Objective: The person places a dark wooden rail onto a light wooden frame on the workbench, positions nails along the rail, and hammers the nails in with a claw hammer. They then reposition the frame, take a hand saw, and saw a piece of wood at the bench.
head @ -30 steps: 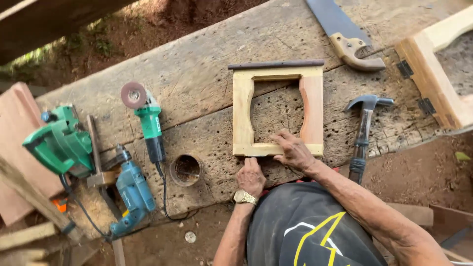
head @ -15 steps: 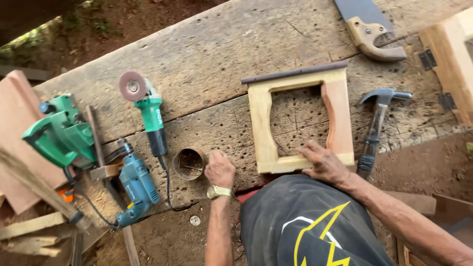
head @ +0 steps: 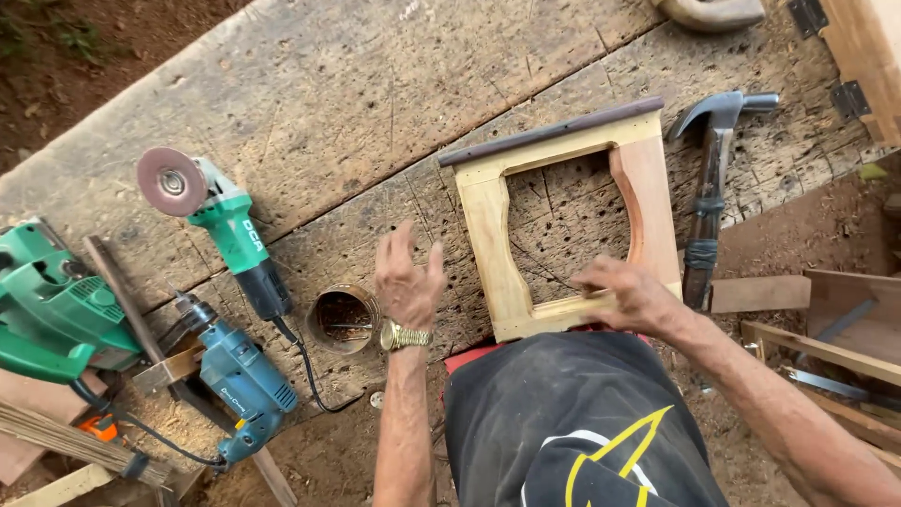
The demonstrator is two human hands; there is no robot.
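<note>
Pressing my right hand (head: 631,299) on the near rail of the wooden frame (head: 563,221), which lies flat on the surface (head: 310,84), I grip nothing; my left hand (head: 408,277) hovers open. One-handed, it could slide toward the hammer (head: 710,178).

Both arms are bare and reach forward from the bottom of the view. The left forearm runs nearly straight up, with a gold watch at the wrist; the left hand (head: 406,280) is open, palm down, its fingers spread and slightly lifted, gripping nothing. The right arm comes in from the lower right corner, bent at the elbow and angled toward the left. The right hand (head: 627,293) lies palm down, with its fingers curled and pressed together at the tips.
</note>
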